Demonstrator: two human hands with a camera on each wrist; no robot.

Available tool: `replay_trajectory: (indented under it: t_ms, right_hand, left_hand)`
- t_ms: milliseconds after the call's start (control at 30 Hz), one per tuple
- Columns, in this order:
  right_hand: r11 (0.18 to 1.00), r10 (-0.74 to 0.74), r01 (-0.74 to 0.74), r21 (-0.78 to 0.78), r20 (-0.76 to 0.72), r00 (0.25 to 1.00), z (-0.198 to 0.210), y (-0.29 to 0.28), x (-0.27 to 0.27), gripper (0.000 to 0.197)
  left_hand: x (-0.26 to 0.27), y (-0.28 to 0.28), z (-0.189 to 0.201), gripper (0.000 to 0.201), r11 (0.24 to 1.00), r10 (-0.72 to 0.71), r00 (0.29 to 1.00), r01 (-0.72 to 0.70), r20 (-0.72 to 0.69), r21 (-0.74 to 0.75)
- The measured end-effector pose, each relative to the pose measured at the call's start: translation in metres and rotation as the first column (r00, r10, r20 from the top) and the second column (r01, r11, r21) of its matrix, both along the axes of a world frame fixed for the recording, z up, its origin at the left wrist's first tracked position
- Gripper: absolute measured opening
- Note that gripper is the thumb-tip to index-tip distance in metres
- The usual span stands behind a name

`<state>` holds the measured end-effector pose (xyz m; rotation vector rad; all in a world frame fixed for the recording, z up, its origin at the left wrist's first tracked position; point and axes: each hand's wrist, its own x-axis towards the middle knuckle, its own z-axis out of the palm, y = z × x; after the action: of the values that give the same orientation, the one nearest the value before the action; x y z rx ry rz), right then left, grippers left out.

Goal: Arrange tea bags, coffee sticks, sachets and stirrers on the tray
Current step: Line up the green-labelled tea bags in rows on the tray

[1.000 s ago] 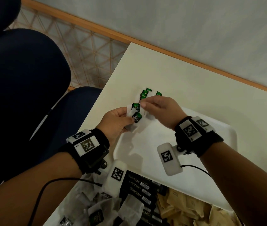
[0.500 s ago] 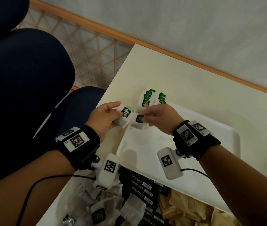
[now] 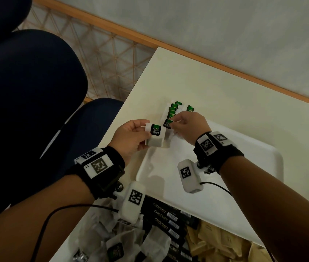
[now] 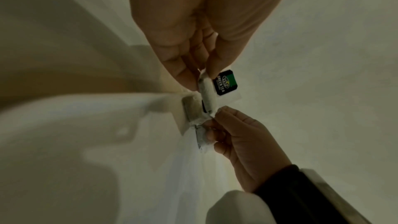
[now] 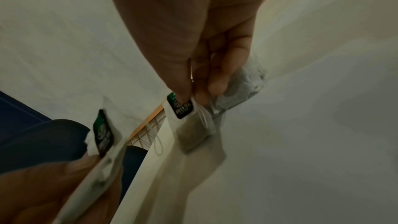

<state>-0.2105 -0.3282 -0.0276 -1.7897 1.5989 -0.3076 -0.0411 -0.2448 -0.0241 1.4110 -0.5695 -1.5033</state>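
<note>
My left hand pinches one green tea bag, my right hand pinches another, both over the white tray's far left corner, near the row of bags.

Tea bag in the left hand: thin matt filter paper, slightly fuzzy, w/ a glossy printed card tag in black and green. Same paper on the bag pinched by the right hand. Tray: smooth white plastic, faint sheen. Counter: smooth matt cream surface, prob. laminate, hard to tell in dim light. Stick packs: black glossy film w/ white print. Sachets: matt brown paper, creased. Wrist bands: black cloth; marker plates on them matt white plastic. Skirting: wood, satin finish.
</note>
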Motion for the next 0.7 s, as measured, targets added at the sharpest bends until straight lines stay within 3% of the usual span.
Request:
replay_trajectory:
  t_ms: [267, 400, 467, 567, 700]
  right_hand:
    - [0.996, -0.035, 0.036, -0.079, 0.019, 0.999, 0.007, 0.003, -0.003, 0.010]
    - [0.985, -0.094, 0.121, -0.122, 0.207, 0.974, 0.020, 0.020, -0.004, 0.015]
    - [0.999, -0.018, 0.030, -0.042, 0.256, 0.967, 0.023, 0.033, -0.001, 0.019]
    - [0.995, 0.091, -0.095, 0.022, 0.154, 0.984, 0.020, 0.048, -0.001, 0.018]
    - [0.999, 0.013, -0.017, 0.045, 0.087, 0.996, 0.014, 0.041, -0.019, 0.005]
  left_hand:
    - [-0.006, 0.001, 0.002, 0.028, 1.000, -0.019, 0.999, 0.019, 0.033, -0.004]
    - [-0.012, 0.002, 0.001, 0.026, 1.000, -0.023, 0.999, 0.023, 0.035, 0.001]
    - [-0.015, 0.002, 0.000, 0.024, 1.000, -0.025, 0.999, 0.025, 0.034, 0.004]
    - [-0.020, 0.003, 0.001, 0.025, 0.999, -0.038, 0.999, 0.038, 0.033, -0.002]
    - [-0.025, 0.000, 0.001, 0.027, 0.997, -0.071, 0.994, 0.071, 0.077, -0.002]
